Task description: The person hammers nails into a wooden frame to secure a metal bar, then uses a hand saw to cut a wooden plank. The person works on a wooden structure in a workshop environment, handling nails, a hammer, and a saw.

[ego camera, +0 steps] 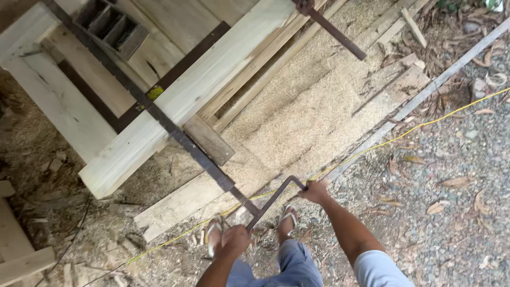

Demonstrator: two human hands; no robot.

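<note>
A long dark steel bar clamp [159,114] runs diagonally across a pale wooden panel [175,101], ending in a threaded screw near my feet. A bent crank handle [279,194] sticks out from that screw end. My left hand [235,239] grips the lower end of the crank by the screw. My right hand [314,190] holds the upper bent end of the crank. A small wooden block [208,139] sits under the bar at the panel's edge.
A second bar clamp [332,29] lies across the planks at the top. Sawdust covers the boards [297,117] below. A yellow cord [425,125] crosses the gravel at right. Loose boards [21,260] lie at the lower left.
</note>
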